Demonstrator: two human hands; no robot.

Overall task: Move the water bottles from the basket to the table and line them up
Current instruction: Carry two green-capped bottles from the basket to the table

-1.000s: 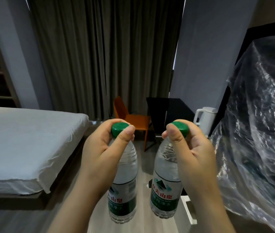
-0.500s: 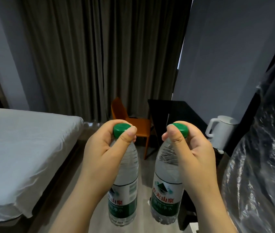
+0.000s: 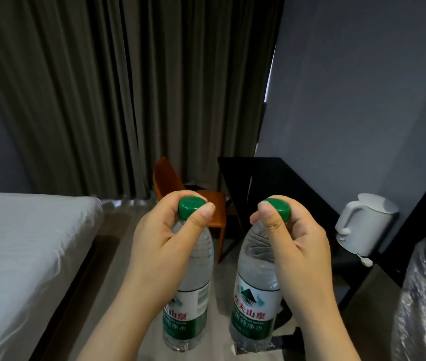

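Your left hand [image 3: 162,246] pinches the left bottle [image 3: 189,287] by its cap; your right hand [image 3: 295,246] pinches the right bottle [image 3: 256,295] likewise, side by side.

light: dim | source: daylight slit beside curtains [image 3: 154,87] | edges: wide-angle bending | focus: slightly soft

Two bottles show at lower centre of the frame: the left bottle [image 3: 193,295] and the right bottle [image 3: 253,303]. There are two green caps, the left cap [image 3: 189,207] and the right cap [image 3: 279,208]. Two hands are counted, the left hand [image 3: 162,246] and the right hand [image 3: 297,248]. There is one kettle [image 3: 365,225] at right, one chair [image 3: 170,183] at centre, one bed [image 3: 24,243] at lower left and one table [image 3: 271,173] right of centre.
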